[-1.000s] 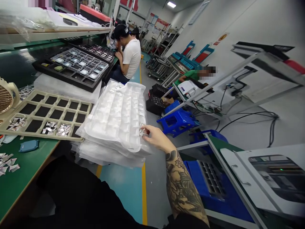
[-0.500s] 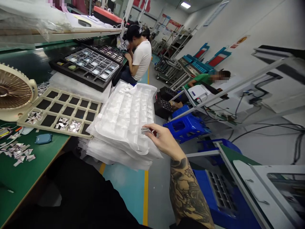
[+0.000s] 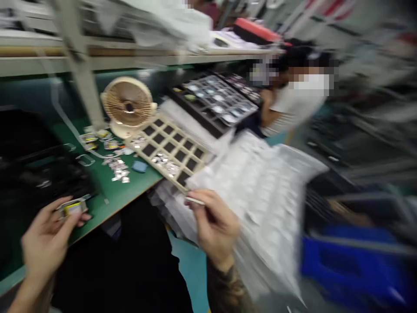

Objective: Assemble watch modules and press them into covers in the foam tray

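Observation:
My left hand (image 3: 48,237), low at the left, is closed around a small electronic device (image 3: 74,207) with a yellow-edged inner part, possibly a battery. It is over the green table edge beside a dark tray. Between the thumb and fingers of my right hand (image 3: 216,226) is a thin flat pale piece (image 3: 195,201), seen edge-on; blur hides its exact kind. That hand is in front of the white plastic packing sheets (image 3: 260,187), near the corner of a beige compartment tray (image 3: 177,184). Several compartments of the tray hold small silvery-white pieces (image 3: 160,159).
A beige fan (image 3: 128,104) stands behind loose white pieces (image 3: 119,167) and a blue block (image 3: 140,166) on the green table (image 3: 140,178). Beyond lies a black tray of devices (image 3: 215,100). A dark tray (image 3: 39,165) is at left, a seated co-worker (image 3: 296,104) at right.
The view has swung left and blurred. My left hand has come into view holding the device. My right hand, still pinching the thin piece, is now nearer the beige tray's corner.

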`<state>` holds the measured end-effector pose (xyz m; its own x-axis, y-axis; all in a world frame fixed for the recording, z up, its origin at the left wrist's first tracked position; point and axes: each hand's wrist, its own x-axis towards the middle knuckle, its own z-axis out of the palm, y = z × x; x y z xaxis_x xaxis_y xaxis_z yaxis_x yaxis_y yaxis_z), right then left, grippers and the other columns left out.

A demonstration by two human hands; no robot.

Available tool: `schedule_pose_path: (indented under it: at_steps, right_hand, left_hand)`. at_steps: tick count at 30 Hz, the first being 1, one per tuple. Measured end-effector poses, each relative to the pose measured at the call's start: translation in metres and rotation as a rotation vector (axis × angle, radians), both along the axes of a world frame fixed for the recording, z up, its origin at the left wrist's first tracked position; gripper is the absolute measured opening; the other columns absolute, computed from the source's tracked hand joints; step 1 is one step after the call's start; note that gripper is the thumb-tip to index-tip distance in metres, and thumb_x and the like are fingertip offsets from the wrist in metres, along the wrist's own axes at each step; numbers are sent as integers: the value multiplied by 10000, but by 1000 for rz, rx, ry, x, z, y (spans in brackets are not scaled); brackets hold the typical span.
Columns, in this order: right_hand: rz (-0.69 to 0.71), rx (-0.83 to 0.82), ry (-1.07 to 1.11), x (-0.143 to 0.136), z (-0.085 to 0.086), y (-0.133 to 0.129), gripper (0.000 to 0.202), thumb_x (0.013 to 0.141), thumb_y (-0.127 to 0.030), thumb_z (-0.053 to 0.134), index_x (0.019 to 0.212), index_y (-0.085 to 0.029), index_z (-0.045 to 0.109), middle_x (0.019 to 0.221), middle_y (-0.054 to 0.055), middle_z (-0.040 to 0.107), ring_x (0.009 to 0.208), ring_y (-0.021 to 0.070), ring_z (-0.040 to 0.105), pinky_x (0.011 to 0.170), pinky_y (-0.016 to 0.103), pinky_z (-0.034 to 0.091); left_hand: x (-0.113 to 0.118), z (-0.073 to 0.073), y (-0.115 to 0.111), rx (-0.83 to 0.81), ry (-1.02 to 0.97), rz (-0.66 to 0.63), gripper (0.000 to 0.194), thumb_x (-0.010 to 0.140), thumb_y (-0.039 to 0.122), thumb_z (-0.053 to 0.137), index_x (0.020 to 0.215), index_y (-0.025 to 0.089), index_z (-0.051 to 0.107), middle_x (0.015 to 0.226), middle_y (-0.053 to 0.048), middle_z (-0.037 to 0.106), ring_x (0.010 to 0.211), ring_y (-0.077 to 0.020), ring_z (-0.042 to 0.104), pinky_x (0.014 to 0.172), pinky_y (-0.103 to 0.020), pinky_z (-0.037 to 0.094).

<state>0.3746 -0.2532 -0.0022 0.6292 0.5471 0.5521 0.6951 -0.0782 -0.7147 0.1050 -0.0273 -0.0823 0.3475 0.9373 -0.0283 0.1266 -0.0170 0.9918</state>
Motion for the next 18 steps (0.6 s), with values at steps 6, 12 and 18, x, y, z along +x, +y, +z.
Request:
schedule_pose_path:
  at_steps: [6,12,18]
  right_hand:
    - [656,13,-192,-90,-47,155,395,1021,-41,635,1345,-232,755,1195,108,753,1032,215,710,882,366,641]
    - [946,-238,-421,-118,-59,174,544,1012,-36,545,1547,-116,612,1415,185,704,1194,311,651,995,481,644]
    - [1029,-159,-178,-113,-75,172,712,1017,27,552,1653,-291,521,1482,122,672,1254,259,635,1050,464,621]
  left_hand:
    - [4,-11,2,-18,-82,27,469,1000,380,766,1407,161,683,1114,-119,848,904,-242,828,799,-335,676]
    - [0,-10,3,84,-43,88,457,993,171,631,1445,195,694,1231,-90,823,1060,-228,797,993,-355,631]
    - [-4,-14,9,43,-122,-22,550,944,142,695,1492,181,668,1001,-52,822,857,-201,767,817,-299,626]
